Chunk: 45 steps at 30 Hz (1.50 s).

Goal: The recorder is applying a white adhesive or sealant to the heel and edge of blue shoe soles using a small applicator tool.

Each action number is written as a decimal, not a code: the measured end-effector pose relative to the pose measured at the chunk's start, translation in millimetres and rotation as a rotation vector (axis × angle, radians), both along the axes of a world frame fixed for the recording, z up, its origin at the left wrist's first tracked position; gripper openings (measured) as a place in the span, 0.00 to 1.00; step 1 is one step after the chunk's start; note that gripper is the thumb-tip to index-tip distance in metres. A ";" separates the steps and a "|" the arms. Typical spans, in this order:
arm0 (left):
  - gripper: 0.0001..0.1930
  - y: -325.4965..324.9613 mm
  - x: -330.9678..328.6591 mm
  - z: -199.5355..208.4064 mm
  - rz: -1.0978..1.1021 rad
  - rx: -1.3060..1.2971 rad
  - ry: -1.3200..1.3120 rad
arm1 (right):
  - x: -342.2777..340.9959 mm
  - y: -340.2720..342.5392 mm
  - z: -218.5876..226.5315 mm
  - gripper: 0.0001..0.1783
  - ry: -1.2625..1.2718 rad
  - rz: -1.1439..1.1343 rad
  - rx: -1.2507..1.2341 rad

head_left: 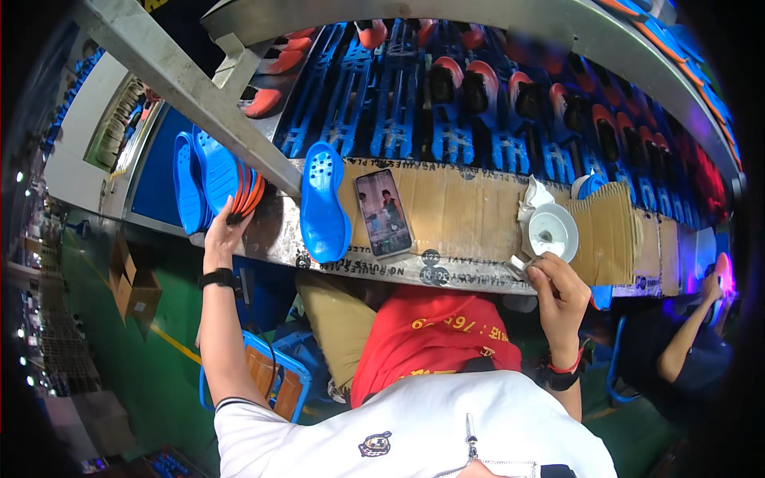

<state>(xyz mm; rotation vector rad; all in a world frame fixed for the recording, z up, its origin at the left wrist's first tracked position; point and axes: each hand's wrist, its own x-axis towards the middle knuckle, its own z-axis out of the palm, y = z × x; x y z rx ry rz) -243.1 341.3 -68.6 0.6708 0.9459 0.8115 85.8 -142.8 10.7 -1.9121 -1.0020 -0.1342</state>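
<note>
At the left end of the bench, my left hand (226,229) has its fingers closed at the lower edge of a stack of shoe soles (253,190) with orange rims. Blue soles (190,185) stand against that stack. To its right a single blue shoe sole (325,203) lies lengthwise on the bench. My right hand (561,288) is at the bench's front edge, thumb and fingers pinching a small whitish piece (519,263) whose kind I cannot make out. Just beyond it sits a white bowl (564,225) with a little something at its bottom. Crumpled white paper or cloth (537,193) lies behind the bowl.
A phone (382,213) with its screen lit lies on the cardboard (462,205) covering the bench. Behind, blue racks (390,103) carry several shoes. A metal post (199,95) slants across the left. A co-worker's arm (687,334) shows at the far right.
</note>
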 end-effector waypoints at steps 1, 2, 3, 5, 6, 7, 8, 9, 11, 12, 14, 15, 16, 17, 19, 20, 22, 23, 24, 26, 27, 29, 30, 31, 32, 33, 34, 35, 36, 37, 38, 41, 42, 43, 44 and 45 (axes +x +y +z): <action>0.19 -2.5 -4.5 -3.6 0.013 0.010 -0.049 | -0.7 1.0 -0.8 0.06 -0.001 0.013 -0.004; 0.19 -18.3 -0.2 -1.0 0.033 0.039 -0.017 | -0.4 1.0 -1.9 0.06 -0.001 0.021 -0.010; 0.20 -35.9 0.1 1.8 0.031 0.042 -0.040 | 0.2 0.8 -3.6 0.06 0.000 0.015 -0.014; 0.22 -66.0 -13.3 2.5 0.002 0.011 -0.114 | 0.7 -1.5 -4.3 0.06 0.011 0.015 -0.037; 0.23 -85.5 -21.1 2.8 -0.001 0.042 -0.119 | 0.4 -0.6 -5.8 0.06 0.016 0.010 -0.040; 0.25 -109.5 -30.3 5.2 0.002 0.075 -0.125 | -0.6 1.2 -8.7 0.06 0.034 0.014 -0.040; 0.26 -132.2 -33.0 9.0 -0.001 0.095 -0.099 | -0.6 0.8 -8.4 0.05 0.050 0.005 -0.048; 0.27 -156.3 -39.5 14.5 0.008 0.124 -0.068 | 0.0 2.4 -11.7 0.05 0.055 0.008 -0.047; 0.30 -196.2 -49.5 22.3 -0.020 0.198 0.037 | 2.5 4.5 -13.0 0.05 0.068 0.027 -0.064; 0.31 -213.6 -51.4 27.9 -0.044 0.206 0.068 | 4.0 6.6 -13.5 0.05 0.071 0.031 -0.063; 0.34 -239.7 -48.8 34.3 -0.110 0.181 0.095 | 6.1 9.2 -14.0 0.05 0.052 0.037 -0.057; 0.33 -249.6 -40.4 38.7 -0.148 0.148 0.061 | 8.3 9.7 -14.5 0.05 0.053 0.034 -0.058; 0.33 -257.6 -30.8 41.5 -0.198 0.121 0.025 | 10.1 9.8 -15.7 0.05 0.062 0.036 -0.048; 0.33 -263.2 -17.4 43.7 -0.251 0.095 -0.013 | 11.5 9.4 -16.6 0.04 0.070 0.036 -0.037; 0.33 -276.1 17.1 47.2 -0.327 0.043 -0.024 | 13.0 9.4 -15.5 0.04 0.069 0.028 -0.033; 0.31 -281.3 37.9 47.2 -0.358 0.026 -0.050 | 13.5 8.6 -14.1 0.04 0.061 0.013 -0.029; 0.28 -288.8 85.1 46.2 -0.437 -0.033 -0.081 | 16.7 1.5 -16.1 0.04 0.061 -0.017 -0.029; 0.27 -291.8 106.8 44.4 -0.475 -0.074 -0.087 | 17.8 -1.9 -18.4 0.04 0.060 -0.035 -0.027; 0.26 -294.4 127.5 41.5 -0.500 -0.074 -0.103 | 18.8 -5.4 -19.5 0.04 0.058 -0.048 -0.030; 0.25 -301.3 162.2 35.6 -0.530 -0.076 -0.119 | 21.6 -10.8 -19.3 0.04 0.081 -0.069 -0.037; 0.25 -304.9 176.9 31.2 -0.528 -0.068 -0.160 | 23.2 -12.3 -17.9 0.04 0.079 -0.076 -0.040; 0.25 -312.7 199.6 18.5 -0.540 -0.067 -0.202 | 29.4 -15.3 -16.8 0.04 0.030 -0.096 -0.035; 0.27 -316.2 207.5 11.4 -0.519 -0.059 -0.177 | 32.6 -17.1 -15.2 0.04 0.023 -0.114 -0.059; 0.28 -319.7 214.3 6.1 -0.503 -0.051 -0.153 | 36.8 -18.9 -13.9 0.04 0.021 -0.127 -0.064; 0.30 -323.1 218.5 3.2 -0.499 -0.043 -0.100 | 41.3 -20.1 -12.7 0.04 0.006 -0.128 -0.082; 0.30 -325.3 218.8 -0.4 -0.509 -0.047 -0.103 | 45.6 -20.9 -11.4 0.04 -0.009 -0.128 -0.100; 0.30 -328.2 218.6 -4.9 -0.528 -0.026 -0.078 | 48.8 -22.4 -9.6 0.05 -0.012 -0.141 -0.112; 0.31 -330.6 217.7 -8.6 -0.547 -0.004 -0.053 | 53.2 -22.8 -8.9 0.05 -0.015 -0.159 -0.117; 0.31 -330.3 214.0 -11.2 -0.563 -0.008 -0.059 | 58.5 -22.5 -9.5 0.05 -0.025 -0.151 -0.147; 0.32 -328.1 208.6 -14.4 -0.658 0.154 0.048 | 63.6 -24.0 -12.3 0.05 -0.032 -0.149 -0.180; 0.33 -325.1 206.0 -12.9 -0.744 0.318 0.152 | 68.7 -23.9 -17.5 0.05 -0.080 -0.147 -0.197; 0.37 -321.3 202.5 21.6 -0.799 0.301 0.166 | 78.7 -18.5 -26.2 0.04 -0.185 -0.120 -0.245; 0.40 -314.3 194.6 10.0 -0.847 0.688 0.418 | 80.3 -17.0 -26.7 0.03 -0.206 -0.101 -0.258; 0.40 -309.0 192.4 10.0 -0.856 0.685 0.413 | 81.1 -15.1 -28.3 0.03 -0.206 -0.109 -0.264; 0.40 -305.1 191.2 10.9 -0.829 0.698 0.450 | 81.7 -13.9 -29.8 0.03 -0.202 -0.092 -0.281; 0.40 -304.5 191.8 12.4 -0.801 0.711 0.487 | 82.1 -13.8 -31.1 0.03 -0.198 -0.075 -0.298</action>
